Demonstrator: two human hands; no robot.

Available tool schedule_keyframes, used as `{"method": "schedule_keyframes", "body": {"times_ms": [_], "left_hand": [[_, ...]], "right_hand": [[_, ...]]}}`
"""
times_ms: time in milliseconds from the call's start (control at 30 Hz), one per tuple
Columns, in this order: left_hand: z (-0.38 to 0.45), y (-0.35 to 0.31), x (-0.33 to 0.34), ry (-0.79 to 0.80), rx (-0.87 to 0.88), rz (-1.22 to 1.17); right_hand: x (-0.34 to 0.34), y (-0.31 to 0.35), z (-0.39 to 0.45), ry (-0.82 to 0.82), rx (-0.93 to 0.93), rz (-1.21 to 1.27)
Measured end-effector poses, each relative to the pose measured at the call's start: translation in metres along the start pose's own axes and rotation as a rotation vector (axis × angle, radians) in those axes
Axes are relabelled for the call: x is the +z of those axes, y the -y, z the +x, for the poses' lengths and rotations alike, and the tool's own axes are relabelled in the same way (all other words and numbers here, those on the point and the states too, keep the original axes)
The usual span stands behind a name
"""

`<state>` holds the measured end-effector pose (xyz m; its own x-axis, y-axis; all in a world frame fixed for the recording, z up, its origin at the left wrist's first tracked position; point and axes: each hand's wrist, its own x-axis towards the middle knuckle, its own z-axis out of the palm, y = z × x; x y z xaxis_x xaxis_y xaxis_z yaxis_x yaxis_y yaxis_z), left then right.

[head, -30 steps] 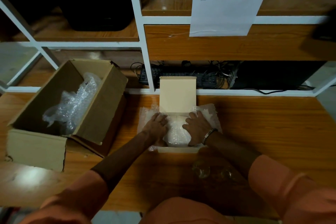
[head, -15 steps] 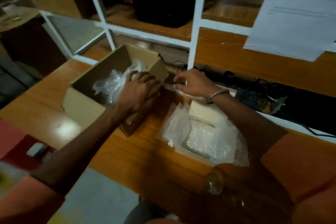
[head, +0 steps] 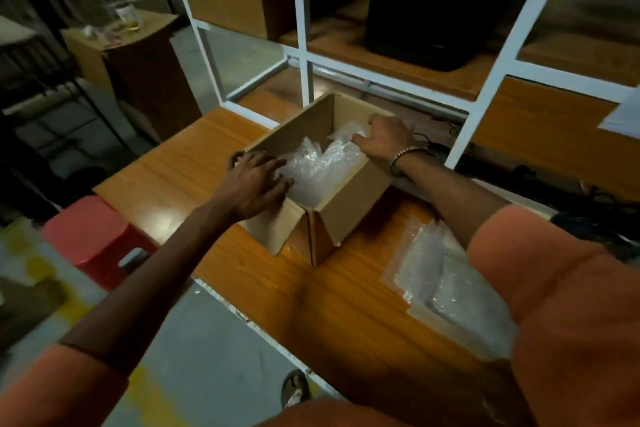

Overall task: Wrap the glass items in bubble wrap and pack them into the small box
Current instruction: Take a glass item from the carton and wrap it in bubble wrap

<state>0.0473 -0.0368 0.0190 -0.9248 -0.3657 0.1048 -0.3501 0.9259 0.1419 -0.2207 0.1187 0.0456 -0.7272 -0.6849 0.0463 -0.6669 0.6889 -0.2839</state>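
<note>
Both hands reach into the open cardboard box (head: 332, 204) on the wooden table (head: 214, 163).

Crumpled, clear bubble wrap (head: 318, 163) fills the box, no clear long axis. The left hand (head: 256, 180) rests over the box's near rim, fingers spread onto the wrap; the right hand (head: 384, 137) pinches the wrap at the far side. Right of the box, the small box (head: 450, 298) lies flat, packed with bubble wrap, its long axis running away from the person.

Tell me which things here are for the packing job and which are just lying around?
For the job: big cardboard box, bubble wrap inside it, small box with wrapped stuff, left hand, right hand.

Just around: red stool, black case on the shelf, white shelf frame.
</note>
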Motion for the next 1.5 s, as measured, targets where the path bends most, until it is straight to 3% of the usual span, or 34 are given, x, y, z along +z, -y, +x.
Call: {"method": "schedule_keyframes", "body": {"times_ms": [133,233,433,567,733,933,1033,1167,1333,1500], "left_hand": [[0.021,0.018,-0.002,-0.004,0.100,-0.010],[0.049,0.016,-0.002,-0.050,0.144,-0.041],[0.101,-0.055,-0.003,-0.307,0.235,-0.332],[0.125,-0.099,0.002,-0.411,0.294,-0.517],[0.129,-0.138,-0.003,-0.252,0.234,-1.007],[0.107,-0.168,-0.029,-0.350,0.225,-0.832],[0.100,-0.179,-0.034,-0.186,0.315,-0.707],[0.067,-0.211,-0.036,0.066,0.392,-0.850],[0.026,-0.250,-0.026,0.007,0.456,-0.662],[-0.017,-0.265,-0.022,-0.050,0.310,-1.014]], "right_hand": [[0.005,-0.003,0.009,-0.135,0.038,0.185],[-0.024,0.013,0.006,-0.243,-0.043,0.444],[-0.091,0.020,-0.028,-0.449,-0.061,0.845],[-0.114,-0.002,-0.058,-0.420,0.058,0.968],[-0.116,-0.045,-0.087,-0.352,0.187,1.094],[-0.113,-0.063,-0.128,-0.247,0.123,1.172],[-0.121,-0.071,-0.147,-0.232,0.078,1.226],[-0.136,-0.092,-0.183,-0.154,0.108,1.323],[-0.138,-0.126,-0.235,-0.142,0.140,1.218],[-0.136,-0.166,-0.280,-0.216,0.235,1.142]]}}
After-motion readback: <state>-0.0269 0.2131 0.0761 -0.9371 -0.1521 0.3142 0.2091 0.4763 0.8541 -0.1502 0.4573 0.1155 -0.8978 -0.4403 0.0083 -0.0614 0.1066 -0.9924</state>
